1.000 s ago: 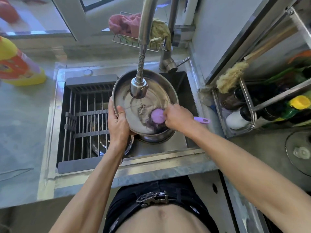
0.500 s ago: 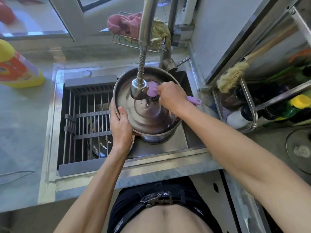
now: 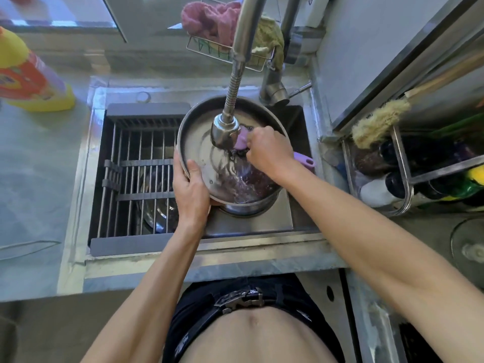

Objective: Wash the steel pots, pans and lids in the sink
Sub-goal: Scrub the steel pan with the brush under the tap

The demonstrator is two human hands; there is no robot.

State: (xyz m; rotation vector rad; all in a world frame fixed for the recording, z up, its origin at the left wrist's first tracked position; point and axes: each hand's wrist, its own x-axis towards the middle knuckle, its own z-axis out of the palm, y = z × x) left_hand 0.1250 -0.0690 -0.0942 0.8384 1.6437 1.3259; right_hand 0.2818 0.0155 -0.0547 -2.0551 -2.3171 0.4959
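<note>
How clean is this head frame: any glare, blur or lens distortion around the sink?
Head view: strong daylight washes out the countertop at left; wide-angle bending curves the sink edge; the yellow bottle looks soft; running water smears detail inside the steel pan; both hands stay reasonably sharp.

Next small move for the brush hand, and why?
Probably sweep the purple brush down toward the pan's near side. The right hand holds it at the far side beside the faucet head; water pools lower, left hand steadying the rim.
</note>
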